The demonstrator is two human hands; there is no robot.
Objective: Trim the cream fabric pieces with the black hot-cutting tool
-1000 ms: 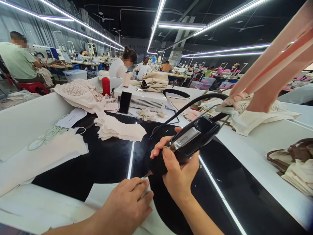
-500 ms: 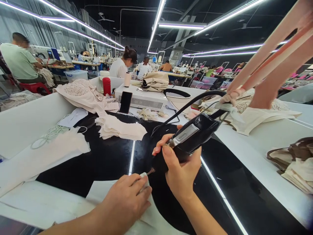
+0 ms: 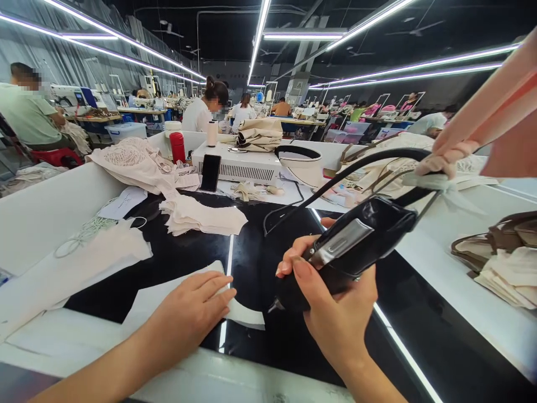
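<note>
In the head view, the right hand (image 3: 335, 305) is grasping a black handheld tool (image 3: 352, 246), its fingers and thumb wrapping around the lower body below a silver plate. The tool's metal tip (image 3: 276, 305) is pointing down and left above a glossy black panel (image 3: 180, 253) in the bench (image 3: 436, 246). Half a second ago that tip was meeting the edge of the white sheet (image 3: 146, 305) right at the left fingertips; now it is standing apart from it, and the tool is sitting farther right.

The left hand (image 3: 197, 305), which was pinching the sheet's edge, is now lying palm down on it, fingers straight and loosened. The sheet is resting farther up the panel, partly hidden under this hand, its curved narrow end reaching out past the fingers toward the tip. The pink strip (image 3: 499, 106) knotted around the black cord (image 3: 388, 152) is also hanging farther right. Beyond the hands, the cream fabric stack (image 3: 203, 215) is staying put, with the phone (image 3: 210, 172) leaning behind it.
</note>
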